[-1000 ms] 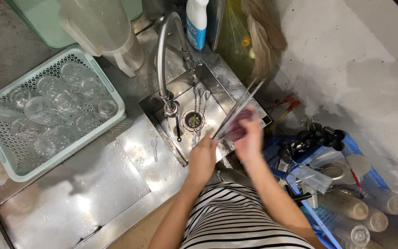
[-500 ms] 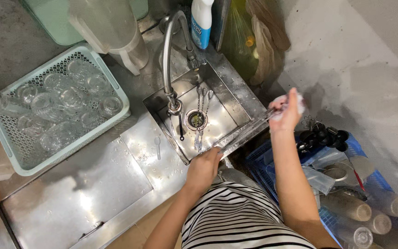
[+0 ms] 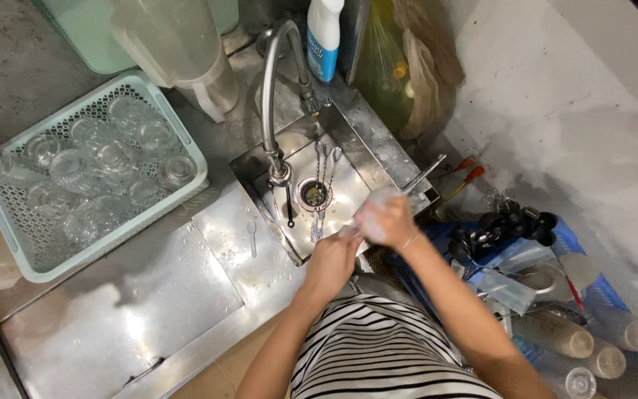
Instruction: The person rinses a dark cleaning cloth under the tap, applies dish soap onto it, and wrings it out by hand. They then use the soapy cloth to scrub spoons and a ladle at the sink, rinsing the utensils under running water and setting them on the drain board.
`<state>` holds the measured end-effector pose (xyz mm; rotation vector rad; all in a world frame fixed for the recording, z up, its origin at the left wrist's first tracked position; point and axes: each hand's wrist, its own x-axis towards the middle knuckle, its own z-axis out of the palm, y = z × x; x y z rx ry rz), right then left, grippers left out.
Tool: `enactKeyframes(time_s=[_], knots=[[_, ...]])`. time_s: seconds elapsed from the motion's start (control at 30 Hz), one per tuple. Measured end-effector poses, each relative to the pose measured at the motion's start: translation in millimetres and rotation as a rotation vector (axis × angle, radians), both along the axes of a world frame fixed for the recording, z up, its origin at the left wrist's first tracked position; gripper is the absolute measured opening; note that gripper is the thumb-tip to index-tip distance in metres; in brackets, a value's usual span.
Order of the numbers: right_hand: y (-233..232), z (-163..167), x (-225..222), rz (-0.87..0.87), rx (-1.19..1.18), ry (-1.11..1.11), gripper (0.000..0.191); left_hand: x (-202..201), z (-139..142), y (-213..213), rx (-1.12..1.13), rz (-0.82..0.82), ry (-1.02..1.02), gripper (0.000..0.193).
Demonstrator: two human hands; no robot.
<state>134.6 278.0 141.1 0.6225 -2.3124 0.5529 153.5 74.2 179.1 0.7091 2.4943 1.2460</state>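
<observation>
Both hands are over the near right corner of the sink (image 3: pixel 348 140), close together. The left hand (image 3: pixel 331 260) is closed on the near end of something pale at the sink rim; what it pinches I cannot make out. The right hand (image 3: pixel 384 220) is wrapped around a clear cup (image 3: pixel 375 201), blurred and partly hidden by the fingers. The cup sits above the sink's front edge, just right of the drain (image 3: pixel 313 193).

Change noted: half a second ago the right hand was raised out to the right, away from the sink, with the cup held up; a second ago both hands were together by the same corner. The right hand has now come back down to meet the left, so the cup is again over the basin rather than over the blue crate (image 3: pixel 570 244).

Surroundings: the tap (image 3: pixel 269 89) arches over the basin; no water stream is discernible. A green basket (image 3: pixel 179 137) on the steel worktop (image 3: pixel 149 303) to the left is filled with clear cups. A small spoon (image 3: pixel 252 235) lies on the worktop between basket and sink. A detergent bottle (image 3: pixel 324 37) stands behind the tap. More clear cups (image 3: pixel 555 334) lie on their sides in the crate at right
</observation>
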Motion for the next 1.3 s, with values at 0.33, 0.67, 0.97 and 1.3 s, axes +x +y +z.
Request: enactKeyframes(time_s=[0.33,0.67,0.97,1.3], knots=[[92.6,25.2,-25.1,-0.593,-0.045,-0.086,0.014,-28.8,41.6,-48.1,-0.017,0.078,-0.028,0.022],[-15.0,-1.6,-28.0,0.062,-0.363,-0.283,0.031,-40.6,37.6,-22.1,0.531,-0.008,-0.801,0.035],[-13.6,-5.4,-30.4,0.468,-2.217,-0.612,0.043,-48.6,13.6,10.2,-0.071,0.019,0.482,0.040],[62.1,-6.4,-22.4,0.355,-2.346,-0.402,0.034,-39.0,-7.0,5.2,-0.060,-0.111,0.312,0.029]])
